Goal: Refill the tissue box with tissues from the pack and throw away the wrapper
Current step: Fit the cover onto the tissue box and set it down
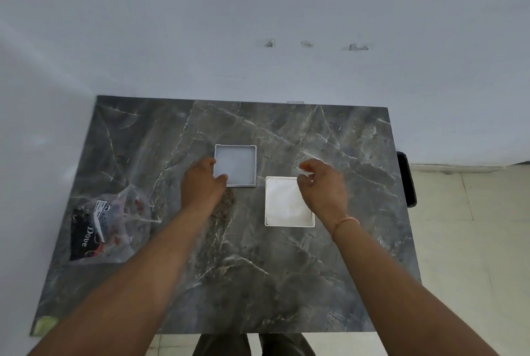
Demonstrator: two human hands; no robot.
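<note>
White tissues soft, fill box | lid stiff, light: grip edges | left hand pinches lid corner | right hand loosely curled, empty | wrapper crinkly

A single wide-angle camera sits on the person's head, looking forward and steeply down. It takes in the whole dark marble desk from above, with the white wall behind it filling the upper part of the view. Both forearms enter from the bottom corners. The tiled floor shows at right, and the person's legs appear at the bottom edge.
</note>
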